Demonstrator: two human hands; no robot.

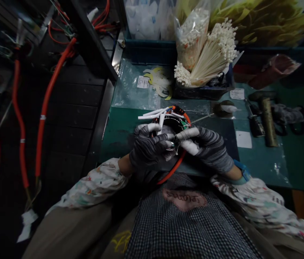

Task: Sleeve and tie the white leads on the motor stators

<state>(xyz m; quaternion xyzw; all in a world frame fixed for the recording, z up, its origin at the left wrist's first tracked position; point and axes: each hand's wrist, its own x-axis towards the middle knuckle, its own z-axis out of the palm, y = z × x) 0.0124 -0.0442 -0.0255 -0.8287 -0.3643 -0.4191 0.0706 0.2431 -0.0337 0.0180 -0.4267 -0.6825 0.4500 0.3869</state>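
Observation:
A round, dark, ring-shaped part [176, 124] with wires around its rim lies on the bench right in front of me. White sleeves [152, 114] stick out to its left, and an orange cable [175, 169] loops around its right side toward my apron. My left hand [150, 144], in a grey striped glove with white-wrapped fingertips, is closed at the near rim, pinching thin wires [177, 144]. From the right, my right hand [206, 145], gloved the same way, closes its thumb and forefinger on these wires. The fingertips nearly meet and partly hide what they grip.
Behind the part, a dark box [203, 92] holds bundled thin white sticks with knobbed ends. Yellow strips [160, 82] lie on a plastic bag. A hammer [269, 118] and scissors [289, 117] rest at the right. Orange cables [46, 104] hang left of the bench.

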